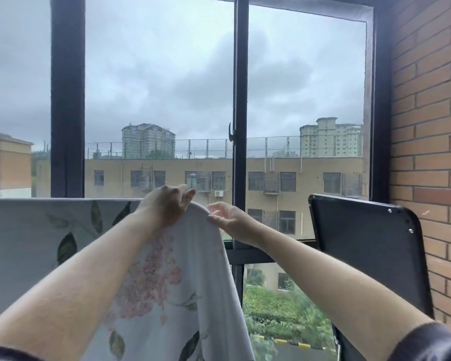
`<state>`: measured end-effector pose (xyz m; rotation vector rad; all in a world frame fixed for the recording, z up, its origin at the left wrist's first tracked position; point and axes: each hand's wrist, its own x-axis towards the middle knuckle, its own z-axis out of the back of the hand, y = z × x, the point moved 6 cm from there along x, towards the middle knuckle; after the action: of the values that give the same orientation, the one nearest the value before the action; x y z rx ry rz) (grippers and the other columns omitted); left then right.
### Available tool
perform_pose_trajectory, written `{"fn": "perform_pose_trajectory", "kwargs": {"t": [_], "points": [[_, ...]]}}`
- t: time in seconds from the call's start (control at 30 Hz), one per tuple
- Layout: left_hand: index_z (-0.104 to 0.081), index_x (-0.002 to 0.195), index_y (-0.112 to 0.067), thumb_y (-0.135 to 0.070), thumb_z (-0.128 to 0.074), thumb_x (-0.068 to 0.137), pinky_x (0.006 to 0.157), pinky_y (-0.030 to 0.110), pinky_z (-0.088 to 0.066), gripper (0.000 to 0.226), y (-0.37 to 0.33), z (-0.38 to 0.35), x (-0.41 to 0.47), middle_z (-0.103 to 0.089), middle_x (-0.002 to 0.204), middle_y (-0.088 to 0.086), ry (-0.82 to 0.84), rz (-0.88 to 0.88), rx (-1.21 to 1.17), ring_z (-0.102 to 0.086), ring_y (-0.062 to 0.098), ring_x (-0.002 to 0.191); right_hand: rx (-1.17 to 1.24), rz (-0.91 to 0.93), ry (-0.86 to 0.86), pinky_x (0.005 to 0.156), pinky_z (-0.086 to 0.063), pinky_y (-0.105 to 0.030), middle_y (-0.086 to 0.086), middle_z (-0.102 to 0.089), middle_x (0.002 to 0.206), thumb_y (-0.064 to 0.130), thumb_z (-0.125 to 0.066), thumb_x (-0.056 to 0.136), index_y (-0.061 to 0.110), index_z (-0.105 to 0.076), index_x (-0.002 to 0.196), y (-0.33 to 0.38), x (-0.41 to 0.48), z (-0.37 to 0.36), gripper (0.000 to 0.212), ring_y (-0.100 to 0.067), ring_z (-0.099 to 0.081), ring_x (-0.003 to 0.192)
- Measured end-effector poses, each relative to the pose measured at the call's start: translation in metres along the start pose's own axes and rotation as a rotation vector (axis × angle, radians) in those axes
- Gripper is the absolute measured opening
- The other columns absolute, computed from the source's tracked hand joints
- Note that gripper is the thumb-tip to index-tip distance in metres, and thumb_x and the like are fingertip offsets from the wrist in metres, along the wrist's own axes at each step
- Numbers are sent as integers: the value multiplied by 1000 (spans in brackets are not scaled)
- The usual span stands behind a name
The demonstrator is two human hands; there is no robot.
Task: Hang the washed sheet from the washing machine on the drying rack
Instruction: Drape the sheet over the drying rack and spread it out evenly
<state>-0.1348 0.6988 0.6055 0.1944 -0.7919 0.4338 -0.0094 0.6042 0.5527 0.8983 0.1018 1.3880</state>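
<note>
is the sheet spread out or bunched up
Spread flat leftward; at its right end the sheet humps up, pinched by the left hand and right hand.

The sheet (188,269) runs out of view past the left and bottom edges, and its cloth covers whatever carries its top edge. Where the left hand (167,204) curls over the sheet's right top corner, the underside of its grip is hidden. The exact hold of the right hand (228,218) on the hem is too small to read. The left arm (76,282) and right arm (323,277) are cut by the bottom edge. At right, a black panel (362,243) loses its lower part behind the right arm, so what it is cannot be told. The window frame (67,100) is cropped at the top.
</note>
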Motion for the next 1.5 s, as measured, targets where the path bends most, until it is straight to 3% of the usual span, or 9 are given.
{"fn": "perform_pose_trajectory", "kwargs": {"t": [0.1,0.2,0.4,0.57,0.7,0.83,1.27,1.4,1.5], "points": [[-58,111,-19,-46,-22,100,72,35,-44,46,15,6,-9,-68,102,13,-58,-8,97,-63,31,93,-61,85,-46,68,-45,-30,-1,-60,85,29,-49,97,18,-55,98,9,12,-14,13,-14,-56,75],[-61,116,-22,-49,-16,99,72,33,-43,55,49,15,-23,-69,101,9,-43,36,178,-63,29,94,-124,96,-81,56,-33,-25,5,-44,68,25,-45,99,21,-45,77,9,15,-19,23,-9,-41,61],[-66,110,-16,-42,-22,100,76,35,-43,52,82,23,-39,-70,102,12,-123,69,200,-64,31,93,-116,95,-188,67,-41,-28,-1,-61,92,33,-40,100,16,-60,104,52,30,-21,26,-16,-55,83],[-65,94,-13,-45,-18,99,70,34,-40,57,83,20,-40,-70,96,11,-170,-35,167,-64,31,87,-657,38,-418,65,-38,-32,-8,-66,84,41,-25,101,13,-63,80,94,58,-48,51,-27,-61,77],[-53,70,-17,-48,-9,91,59,30,-36,58,105,32,-54,-66,70,6,-242,-94,164,-61,27,60,-782,59,-597,64,-33,-31,-10,-69,80,35,-25,101,10,-67,81,102,51,-57,53,-29,-65,76],[-40,63,-23,-43,-20,94,56,28,-37,42,145,45,-67,-58,56,1,-283,-73,140,-48,22,46,-823,8,-638,66,-40,-33,-11,-69,78,35,-25,101,11,-68,82,106,51,-60,53,-30,-65,74],[-54,62,-12,-36,-23,94,69,39,-44,51,261,71,-103,-61,60,7,-406,114,175,-58,28,57,-850,-64,-675,66,-41,-33,-13,-68,73,33,-29,100,10,-68,75,120,61,-79,52,-33,-64,71],[-52,59,-13,-36,-26,93,67,38,-44,47,254,70,-102,-60,58,6,-452,91,193,-57,28,54,-1001,94,-715,49,-32,-23,-3,-58,48,36,-30,94,13,-63,56,156,79,-115,56,-26,-59,44],[-51,59,-16,-34,-29,93,65,35,-44,44,240,67,-96,-59,57,3,-439,67,192,-56,26,52,-1024,195,-608,52,-35,-26,-4,-59,58,37,-24,101,15,-66,69,189,113,-168,57,-22,-57,53]]}}
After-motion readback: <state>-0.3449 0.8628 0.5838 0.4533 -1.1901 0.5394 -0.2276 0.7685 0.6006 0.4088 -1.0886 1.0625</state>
